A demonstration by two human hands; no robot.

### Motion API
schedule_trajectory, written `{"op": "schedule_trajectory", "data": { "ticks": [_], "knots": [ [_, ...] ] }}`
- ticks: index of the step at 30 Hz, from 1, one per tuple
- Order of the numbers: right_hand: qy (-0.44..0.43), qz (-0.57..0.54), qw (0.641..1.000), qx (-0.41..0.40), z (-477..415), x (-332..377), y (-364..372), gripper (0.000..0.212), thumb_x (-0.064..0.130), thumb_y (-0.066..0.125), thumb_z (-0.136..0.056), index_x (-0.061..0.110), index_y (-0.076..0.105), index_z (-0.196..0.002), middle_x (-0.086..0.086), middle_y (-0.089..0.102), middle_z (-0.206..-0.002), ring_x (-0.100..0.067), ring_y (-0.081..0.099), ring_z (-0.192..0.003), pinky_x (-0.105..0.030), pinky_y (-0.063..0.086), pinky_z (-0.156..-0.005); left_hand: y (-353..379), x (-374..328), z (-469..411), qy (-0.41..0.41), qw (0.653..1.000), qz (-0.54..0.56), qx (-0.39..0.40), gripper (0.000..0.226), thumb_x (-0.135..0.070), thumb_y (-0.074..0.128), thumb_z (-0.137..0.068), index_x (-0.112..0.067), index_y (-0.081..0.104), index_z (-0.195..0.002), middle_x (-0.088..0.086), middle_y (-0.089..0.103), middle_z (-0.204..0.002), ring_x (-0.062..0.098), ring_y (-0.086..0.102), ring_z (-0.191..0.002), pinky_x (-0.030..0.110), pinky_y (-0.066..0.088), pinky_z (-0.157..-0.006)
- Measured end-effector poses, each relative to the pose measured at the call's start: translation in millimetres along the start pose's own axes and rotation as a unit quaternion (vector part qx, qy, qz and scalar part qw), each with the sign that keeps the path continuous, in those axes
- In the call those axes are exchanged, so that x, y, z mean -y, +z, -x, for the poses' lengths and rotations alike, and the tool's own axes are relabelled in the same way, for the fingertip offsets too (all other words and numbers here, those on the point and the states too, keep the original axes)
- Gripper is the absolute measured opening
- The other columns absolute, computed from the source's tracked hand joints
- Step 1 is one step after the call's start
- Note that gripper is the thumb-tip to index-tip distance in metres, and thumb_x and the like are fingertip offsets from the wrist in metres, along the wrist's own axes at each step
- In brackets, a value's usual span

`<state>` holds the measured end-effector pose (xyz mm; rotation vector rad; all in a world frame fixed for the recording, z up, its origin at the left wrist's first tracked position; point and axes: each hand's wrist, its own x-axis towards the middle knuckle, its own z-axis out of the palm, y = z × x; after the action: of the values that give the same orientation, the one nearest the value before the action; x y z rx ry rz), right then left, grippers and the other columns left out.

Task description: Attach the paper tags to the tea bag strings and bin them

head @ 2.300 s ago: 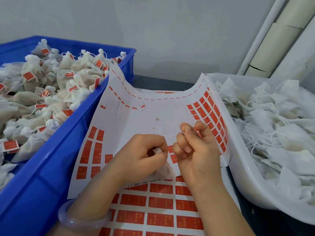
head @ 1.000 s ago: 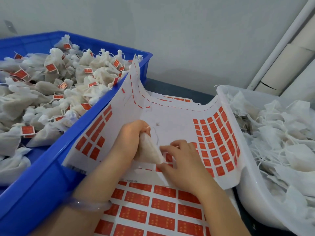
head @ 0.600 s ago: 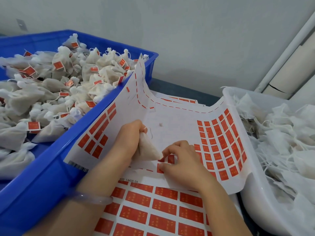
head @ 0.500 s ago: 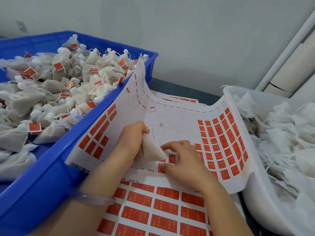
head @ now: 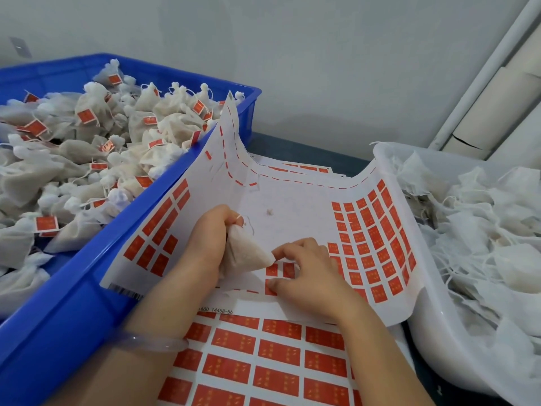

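Note:
My left hand (head: 207, 244) grips a filled white tea bag (head: 247, 256) by its gathered top, just above the curled tag sheet (head: 292, 200). A loose bit of string shows beside my left fingers. My right hand (head: 313, 276) rests on the sheet with its fingers curled. Its index finger and thumb pinch at a red paper tag (head: 278, 269) right beside the bag's lower corner. A blue bin (head: 73, 303) on the left holds several tagged tea bags.
A white tub (head: 433, 332) at the right is full of untagged bags and loose strings. A second sheet of red tags (head: 263, 361) lies under my wrists. Rows of red tags (head: 371, 238) line the curled sheet's right side. A wall and pipes stand behind.
Earlier both hands worked together above the sheet. My right hand has since dropped onto the sheet at a red tag, while my left hand keeps gripping the tea bag.

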<state>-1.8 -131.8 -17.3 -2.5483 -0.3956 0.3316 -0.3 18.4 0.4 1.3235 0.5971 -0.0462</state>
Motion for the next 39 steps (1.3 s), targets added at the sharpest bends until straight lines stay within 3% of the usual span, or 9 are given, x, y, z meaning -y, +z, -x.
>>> {"op": "schedule_trajectory", "data": {
  "ticks": [3, 8, 13, 17, 21, 25, 29, 34, 39],
  "knots": [
    [-0.003, -0.010, 1.000, -0.005, 1.3, -1.3, 0.4, 0.020, 0.037, 0.065, -0.083, 0.045, 0.048, -0.074, 0.013, 0.037, -0.123, -0.006, 0.029, -0.112, -0.034, 0.026, -0.103, -1.0, 1.9, -2.1, 0.007, 1.000, 0.008, -0.003, 0.024, -0.021, 0.047, -0.087, -0.015, 0.057, -0.067, 0.006, 0.058, -0.071, 0.022, 0.056, -0.071, 0.030, 0.045, -0.066],
    [0.000, -0.006, 1.000, 0.004, 0.5, -0.1, -0.6, 0.030, 0.038, 0.063, -0.084, 0.050, 0.038, -0.097, 0.011, 0.034, -0.134, -0.011, 0.029, -0.122, -0.036, 0.027, -0.105, -2.1, 3.4, -3.8, 0.011, 1.000, -0.004, 0.011, 0.021, -0.022, 0.046, -0.088, -0.015, 0.056, -0.071, 0.007, 0.058, -0.078, 0.023, 0.057, -0.076, 0.031, 0.047, -0.071],
    [0.002, -0.009, 1.000, 0.003, 1.5, -0.2, -1.1, 0.021, 0.038, 0.064, -0.083, 0.045, 0.045, -0.079, 0.012, 0.037, -0.127, -0.009, 0.032, -0.115, -0.035, 0.029, -0.103, -1.7, 4.2, -5.5, 0.022, 1.000, -0.013, 0.014, 0.021, -0.021, 0.045, -0.088, -0.014, 0.055, -0.070, 0.008, 0.057, -0.077, 0.023, 0.057, -0.076, 0.031, 0.047, -0.071],
    [0.001, 0.001, 1.000, 0.006, 1.3, 0.2, -0.7, 0.031, 0.038, 0.063, -0.084, 0.050, 0.037, -0.096, 0.011, 0.035, -0.133, -0.012, 0.031, -0.121, -0.036, 0.028, -0.104, -1.7, 5.1, -7.8, 0.022, 1.000, -0.008, 0.017, 0.021, -0.021, 0.045, -0.088, -0.014, 0.056, -0.071, 0.007, 0.059, -0.077, 0.023, 0.059, -0.077, 0.032, 0.048, -0.072],
    [0.003, -0.006, 1.000, 0.000, 1.8, -1.1, -0.1, 0.021, 0.036, 0.064, -0.083, 0.042, 0.047, -0.074, 0.013, 0.037, -0.115, -0.008, 0.031, -0.110, -0.036, 0.030, -0.103, -1.7, 7.9, -8.8, 0.030, 0.999, -0.011, 0.012, 0.022, -0.021, 0.045, -0.088, -0.015, 0.056, -0.069, 0.007, 0.058, -0.076, 0.023, 0.058, -0.076, 0.031, 0.046, -0.070],
    [-0.002, 0.005, 1.000, 0.001, 2.3, -0.1, 1.4, 0.028, 0.039, 0.063, -0.084, 0.048, 0.043, -0.100, 0.010, 0.037, -0.130, -0.010, 0.032, -0.116, -0.036, 0.029, -0.104, -1.9, 8.5, -9.5, 0.028, 0.999, -0.017, 0.015, 0.021, -0.022, 0.045, -0.089, -0.014, 0.056, -0.073, 0.008, 0.059, -0.079, 0.023, 0.059, -0.077, 0.031, 0.047, -0.071],
    [0.002, 0.002, 1.000, 0.002, 2.6, 0.2, -0.1, 0.019, 0.036, 0.063, -0.084, 0.040, 0.048, -0.073, 0.009, 0.040, -0.123, -0.007, 0.030, -0.107, -0.036, 0.031, -0.104, 0.2, 9.2, -9.4, 0.034, 0.999, -0.016, 0.011, 0.022, -0.020, 0.045, -0.087, -0.014, 0.055, -0.068, 0.007, 0.058, -0.075, 0.022, 0.057, -0.074, 0.033, 0.045, -0.071],
    [0.000, 0.009, 1.000, 0.016, 1.4, 1.5, -1.6, 0.030, 0.038, 0.062, -0.084, 0.047, 0.040, -0.103, 0.008, 0.037, -0.131, -0.013, 0.032, -0.118, -0.038, 0.030, -0.105, 0.9, 8.7, -10.6, 0.029, 0.999, -0.031, 0.006, 0.022, -0.020, 0.045, -0.088, -0.012, 0.055, -0.069, 0.009, 0.057, -0.075, 0.023, 0.056, -0.073, 0.034, 0.045, -0.074],
    [-0.001, 0.006, 1.000, 0.012, 2.4, 2.0, -2.6, 0.020, 0.036, 0.063, -0.084, 0.042, 0.044, -0.086, 0.007, 0.039, -0.126, -0.012, 0.034, -0.114, -0.038, 0.032, -0.104, 1.7, 8.5, -8.9, 0.034, 0.999, -0.033, 0.009, 0.022, -0.019, 0.045, -0.088, -0.012, 0.053, -0.069, 0.010, 0.055, -0.077, 0.024, 0.055, -0.075, 0.036, 0.043, -0.075]
  ]
}}
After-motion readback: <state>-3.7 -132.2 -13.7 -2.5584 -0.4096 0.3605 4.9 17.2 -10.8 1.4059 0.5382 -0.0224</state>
